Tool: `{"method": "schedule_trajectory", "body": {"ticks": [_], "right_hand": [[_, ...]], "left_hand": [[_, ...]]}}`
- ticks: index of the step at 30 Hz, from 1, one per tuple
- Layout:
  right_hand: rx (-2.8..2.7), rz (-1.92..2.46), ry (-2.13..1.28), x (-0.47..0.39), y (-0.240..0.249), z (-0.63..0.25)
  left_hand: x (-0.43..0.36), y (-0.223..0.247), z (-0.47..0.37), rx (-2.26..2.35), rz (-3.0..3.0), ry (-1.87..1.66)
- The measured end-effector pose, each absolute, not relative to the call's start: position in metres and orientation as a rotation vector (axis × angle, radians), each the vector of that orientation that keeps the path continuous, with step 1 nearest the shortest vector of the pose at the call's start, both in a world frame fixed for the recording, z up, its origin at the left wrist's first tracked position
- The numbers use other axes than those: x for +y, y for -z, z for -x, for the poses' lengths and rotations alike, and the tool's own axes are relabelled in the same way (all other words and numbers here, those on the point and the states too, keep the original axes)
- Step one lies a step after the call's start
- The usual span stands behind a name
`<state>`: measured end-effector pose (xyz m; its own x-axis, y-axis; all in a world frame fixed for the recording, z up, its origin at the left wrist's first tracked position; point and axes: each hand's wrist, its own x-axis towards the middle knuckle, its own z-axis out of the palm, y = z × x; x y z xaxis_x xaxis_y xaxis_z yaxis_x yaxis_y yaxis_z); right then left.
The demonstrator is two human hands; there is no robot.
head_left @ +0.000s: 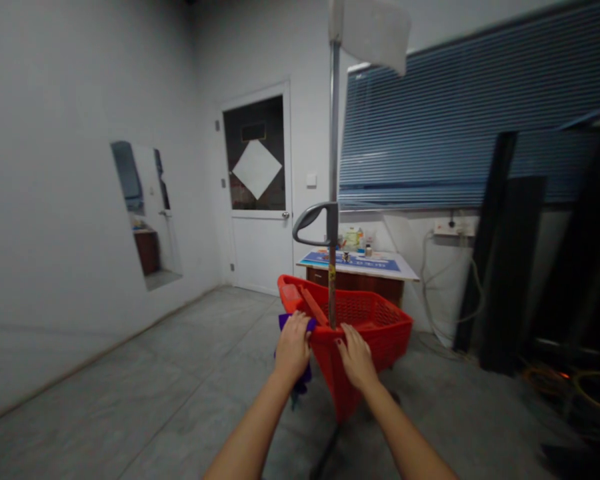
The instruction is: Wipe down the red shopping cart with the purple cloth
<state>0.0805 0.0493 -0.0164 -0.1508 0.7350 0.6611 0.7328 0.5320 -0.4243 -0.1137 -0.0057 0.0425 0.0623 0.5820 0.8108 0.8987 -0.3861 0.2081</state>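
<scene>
A red plastic shopping cart [387, 343] stands on the floor in front of me. Its near rim is under both hands. My left hand [294, 343] is closed on the rim's left part, together with a purple cloth [303, 380] that hangs down outside the cart. My right hand [356, 355] grips the rim just right of a metal pole [334, 133]. That pole rises from the cart's near side and carries a grey loop handle [313, 223] and a whitish flag-like sheet [377, 33] at its top.
Beyond the cart is a desk [405, 267] with bottles and a blue printed sheet. A white door [263, 250] is at the back, a mirror [147, 213] on the left wall. Dark panels [513, 273] lean at right near cables [430, 313]. Grey concrete floor [180, 373] lies to the left.
</scene>
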Motion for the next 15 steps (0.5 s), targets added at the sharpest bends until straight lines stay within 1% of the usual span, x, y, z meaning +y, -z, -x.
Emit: {"method": "schedule_trajectory", "body": {"ticks": [7,11,15], "right_hand": [[-1.863,1.201,0.055,0.032,0.019,-0.058],[-1.927,1.208,0.091,0.02,0.014,-0.056],[-1.956,1.228,0.109,0.012,0.006,-0.055]], "left_hand": [[-0.009,-0.036,0.116,-1.553,1.832,1.237],[-0.017,-0.028,0.109,-1.482,1.833,1.075],[-0.022,-0.031,0.118,-1.427,1.902,0.958]]}}
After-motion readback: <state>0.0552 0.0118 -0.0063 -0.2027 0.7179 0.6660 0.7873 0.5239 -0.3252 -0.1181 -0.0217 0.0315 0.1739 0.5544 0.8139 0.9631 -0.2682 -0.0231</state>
